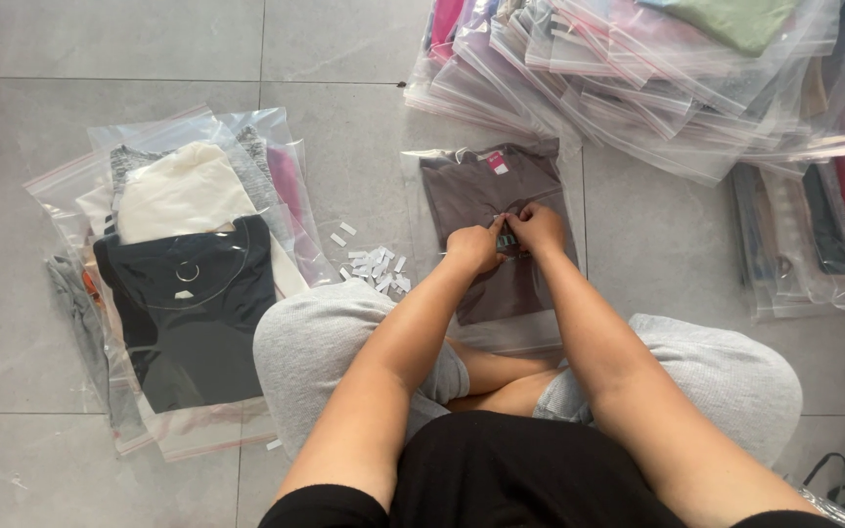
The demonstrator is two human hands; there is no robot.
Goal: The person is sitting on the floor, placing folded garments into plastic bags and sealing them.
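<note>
A clear plastic bag with a folded brown-grey garment [486,186] lies on the floor in front of my crossed legs. My left hand [474,244] and my right hand [537,227] meet over the middle of that bag, fingertips pinched together on something small and pale, too small to identify. Both hands rest on the bag's surface. A pink tag shows at the garment's collar.
A scatter of small white paper strips [376,264] lies left of the bag. A stack of bagged clothes, black garment [193,313] on top, sits at the left. A large heap of bagged garments [657,78] fills the upper right. Grey tiled floor [12,244] surrounds.
</note>
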